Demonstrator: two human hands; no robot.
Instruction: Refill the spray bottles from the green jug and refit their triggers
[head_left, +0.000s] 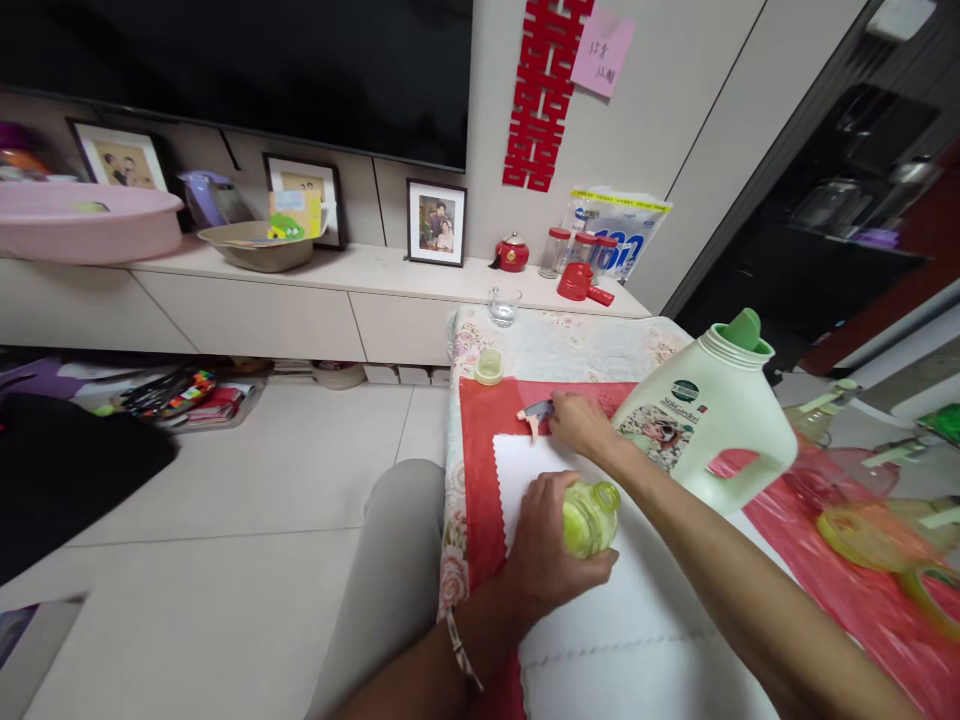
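My left hand [551, 540] is wrapped around a clear yellow-green bottle [589, 525], held upright with its neck uncapped. Past it, low over the table, my right hand [581, 425] has its fingers closed on a grey and pink spray trigger head [534, 411]. Just right of my right forearm stands a large pale green detergent jug [697, 410], its mouth open and a green spout showing inside. A translucent green cap [489, 367] rests on the table at the far left of the red cloth.
A white scalloped mat [622, 640] lies over red cloth [480, 430] on the table. Glass cup [504, 306] stands at the back. To the right are several blurred yellow-green bottles [862, 530]. Behind, a cabinet holds frames, a red dipper [577, 284] and a pink basin [90, 220].
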